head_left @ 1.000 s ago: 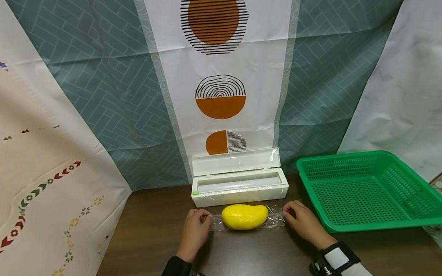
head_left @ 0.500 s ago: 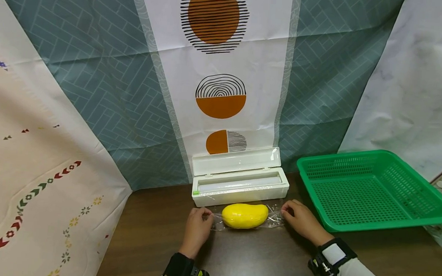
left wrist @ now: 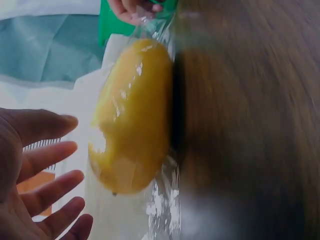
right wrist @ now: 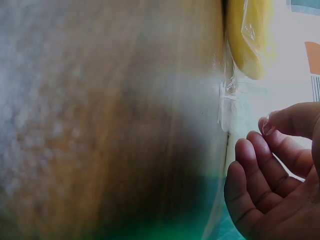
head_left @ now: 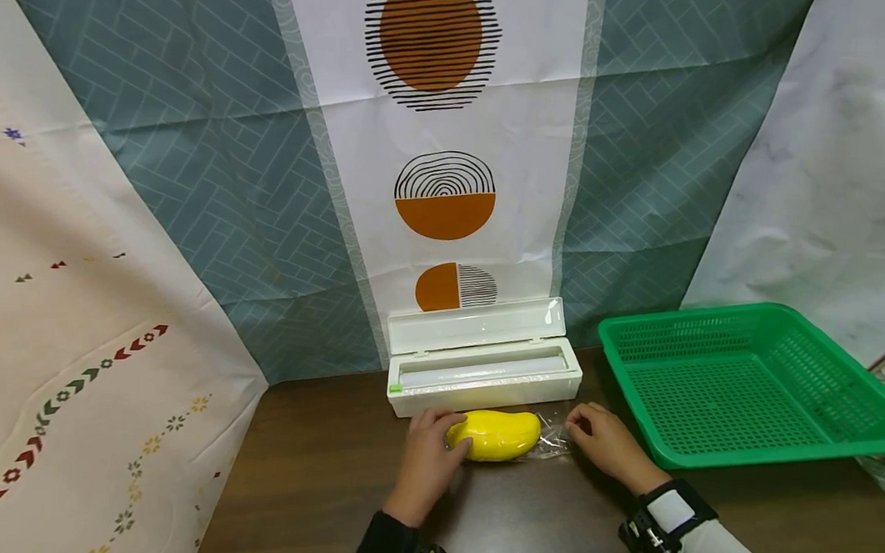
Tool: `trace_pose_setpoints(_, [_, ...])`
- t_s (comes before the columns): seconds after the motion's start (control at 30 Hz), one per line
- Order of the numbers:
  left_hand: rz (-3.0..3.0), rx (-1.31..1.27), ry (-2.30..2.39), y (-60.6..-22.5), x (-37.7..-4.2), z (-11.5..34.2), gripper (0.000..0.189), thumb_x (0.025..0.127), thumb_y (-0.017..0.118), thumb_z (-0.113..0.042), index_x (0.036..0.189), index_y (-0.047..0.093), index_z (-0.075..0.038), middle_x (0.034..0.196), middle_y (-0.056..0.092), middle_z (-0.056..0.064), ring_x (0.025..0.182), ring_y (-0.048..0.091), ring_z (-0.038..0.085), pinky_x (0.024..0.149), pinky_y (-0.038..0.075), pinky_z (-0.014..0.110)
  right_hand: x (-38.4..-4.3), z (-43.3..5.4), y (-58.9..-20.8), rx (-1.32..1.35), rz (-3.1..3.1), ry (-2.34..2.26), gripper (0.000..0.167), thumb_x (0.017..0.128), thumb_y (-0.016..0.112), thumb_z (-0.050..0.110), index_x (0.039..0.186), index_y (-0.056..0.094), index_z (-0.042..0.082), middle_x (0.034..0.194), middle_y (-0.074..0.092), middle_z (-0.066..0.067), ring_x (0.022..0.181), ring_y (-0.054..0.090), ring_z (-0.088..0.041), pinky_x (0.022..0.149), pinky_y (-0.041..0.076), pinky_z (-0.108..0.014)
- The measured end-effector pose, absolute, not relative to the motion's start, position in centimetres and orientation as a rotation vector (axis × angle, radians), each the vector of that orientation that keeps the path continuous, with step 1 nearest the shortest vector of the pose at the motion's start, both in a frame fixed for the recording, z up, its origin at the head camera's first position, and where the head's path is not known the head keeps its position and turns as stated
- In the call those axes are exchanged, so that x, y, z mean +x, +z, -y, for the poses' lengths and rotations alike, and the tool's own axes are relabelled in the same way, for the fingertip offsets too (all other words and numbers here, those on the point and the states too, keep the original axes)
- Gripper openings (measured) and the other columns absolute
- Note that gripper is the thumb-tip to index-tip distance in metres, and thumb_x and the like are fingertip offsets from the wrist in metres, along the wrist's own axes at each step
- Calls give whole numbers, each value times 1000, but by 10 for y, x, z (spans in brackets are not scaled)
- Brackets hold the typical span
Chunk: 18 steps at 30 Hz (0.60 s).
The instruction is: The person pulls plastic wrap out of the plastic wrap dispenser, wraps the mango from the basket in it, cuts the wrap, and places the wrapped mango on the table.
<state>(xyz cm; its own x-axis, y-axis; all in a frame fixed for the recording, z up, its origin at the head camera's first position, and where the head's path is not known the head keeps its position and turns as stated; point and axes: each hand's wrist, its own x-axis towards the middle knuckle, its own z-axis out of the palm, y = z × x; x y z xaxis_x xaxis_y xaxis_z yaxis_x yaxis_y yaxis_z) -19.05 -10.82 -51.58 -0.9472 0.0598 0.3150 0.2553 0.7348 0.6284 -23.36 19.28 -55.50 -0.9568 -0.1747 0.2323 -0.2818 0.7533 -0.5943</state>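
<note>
The left hand [head_left: 425,459] is shifting rightward, fingers spreading at the left end of the yellow mango [head_left: 500,436], which is lying on the bench [head_left: 312,470], nearer than the white box [head_left: 484,397]; the right hand [head_left: 608,444] is pinching clear film [head_left: 551,440].

On the table [head_left: 305,470], a fruit [head_left: 500,436] in plastic film [head_left: 551,441] lies before a box [head_left: 492,395], between the left hand [head_left: 427,461] and the right hand [head_left: 608,445]. The box holds a roll [head_left: 482,372], with a basket [head_left: 736,400] to its right and a cloth [head_left: 288,218] hanging behind it.
</note>
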Motion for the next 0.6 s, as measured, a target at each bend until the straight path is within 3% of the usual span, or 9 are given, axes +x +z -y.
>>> trace_pose_setpoints(0.3, [2633,-402,-951,-526,-193,96,29,88,78,-17,116,75,-7,123,69,14,115,61,35,97,47,54,-233,-194,-558,354,2777,1007,6,94,69,13,89,67,16,85,57,3,79,52,-11,72,46,-27])
trace_pose_setpoints(0.6, [2660,-284,-1116,-530,-196,93,28,92,74,-17,118,75,-8,129,67,11,122,59,36,102,46,54,-234,-195,-550,347,2715,1153,6,98,66,17,97,68,11,93,63,-1,82,54,-12,73,47,-27])
